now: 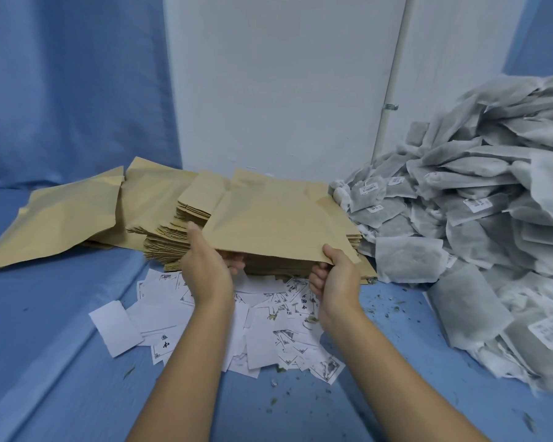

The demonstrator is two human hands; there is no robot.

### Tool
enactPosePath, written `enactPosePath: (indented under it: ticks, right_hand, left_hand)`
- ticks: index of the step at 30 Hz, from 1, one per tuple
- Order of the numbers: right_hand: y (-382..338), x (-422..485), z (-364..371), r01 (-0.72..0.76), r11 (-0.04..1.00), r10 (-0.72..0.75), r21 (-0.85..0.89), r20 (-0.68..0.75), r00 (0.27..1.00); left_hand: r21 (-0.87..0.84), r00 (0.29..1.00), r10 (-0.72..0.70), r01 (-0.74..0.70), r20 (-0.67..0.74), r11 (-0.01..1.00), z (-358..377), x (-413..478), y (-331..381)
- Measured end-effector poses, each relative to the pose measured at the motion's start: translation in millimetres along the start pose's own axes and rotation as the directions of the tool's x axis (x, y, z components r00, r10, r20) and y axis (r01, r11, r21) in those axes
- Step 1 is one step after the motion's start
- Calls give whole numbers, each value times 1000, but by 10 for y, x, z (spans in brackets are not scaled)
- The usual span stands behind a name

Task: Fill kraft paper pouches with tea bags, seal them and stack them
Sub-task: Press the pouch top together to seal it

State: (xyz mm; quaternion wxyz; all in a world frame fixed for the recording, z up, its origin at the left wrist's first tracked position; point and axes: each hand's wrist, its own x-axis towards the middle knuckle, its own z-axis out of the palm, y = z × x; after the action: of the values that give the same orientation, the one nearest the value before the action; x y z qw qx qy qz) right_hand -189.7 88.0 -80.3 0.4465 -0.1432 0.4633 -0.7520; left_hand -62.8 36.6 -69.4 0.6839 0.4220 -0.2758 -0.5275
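Note:
A kraft paper pouch (275, 215) is lifted off the stack of flat kraft pouches (173, 240) in the middle. My left hand (205, 269) grips its near left edge, thumb on top and fingers underneath. My right hand (336, 279) pinches its near right corner the same way. A large heap of white tea bags (479, 218) with small printed labels fills the right side, close to the stack.
More flat kraft pouches (67, 215) lie spread at the left. White printed paper slips (259, 323) are scattered under my hands on the blue cloth (45, 330). Loose tea crumbs dot the cloth at the right. A white wall panel (281, 81) and blue curtain stand behind.

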Motion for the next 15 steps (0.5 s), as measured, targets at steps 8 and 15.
enactPosePath:
  ticks: [8, 15]
  right_hand:
    - [41, -149, 135, -156, 986, 138, 63, 224, 965]
    - [-15, -189, 377, -58, 997, 74, -59, 335, 939]
  left_hand:
    - [-105, 967, -160, 183, 197, 977, 181, -124, 30]
    - [-198, 976, -99, 138, 194, 970, -72, 88, 362]
